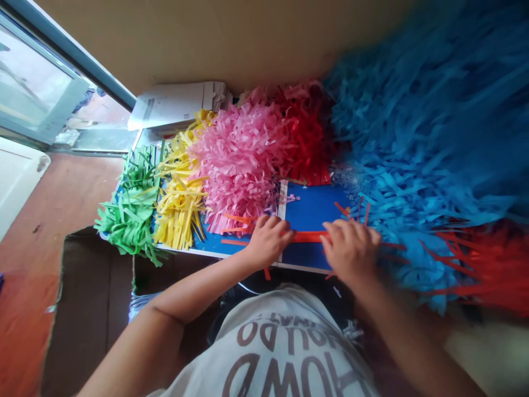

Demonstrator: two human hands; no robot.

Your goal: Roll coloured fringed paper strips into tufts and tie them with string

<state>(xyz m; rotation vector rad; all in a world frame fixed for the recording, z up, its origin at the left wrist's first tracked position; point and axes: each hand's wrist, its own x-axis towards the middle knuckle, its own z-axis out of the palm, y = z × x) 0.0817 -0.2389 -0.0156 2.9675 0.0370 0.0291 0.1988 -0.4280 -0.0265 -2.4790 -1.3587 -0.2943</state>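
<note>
A bundle of red paper strips (309,236) lies across a blue board (312,207) in front of me. My left hand (268,240) is closed on the bundle's left end, fingers curled over it. My right hand (350,247) is closed on its right end, knuckles up. Several loose red strips (236,220) lie on the board near the left hand. Piles of cut paper strips ring the board: pink (239,160), red (306,135), yellow (179,193), green (132,207) and a big blue heap (425,132) at the right.
More red strips (487,264) lie under the blue heap at the right. A stack of white flat cartons (176,102) leans against the tan wall behind the piles. A brown cardboard sheet (91,298) lies on the reddish floor at the left, near a glass door (37,88).
</note>
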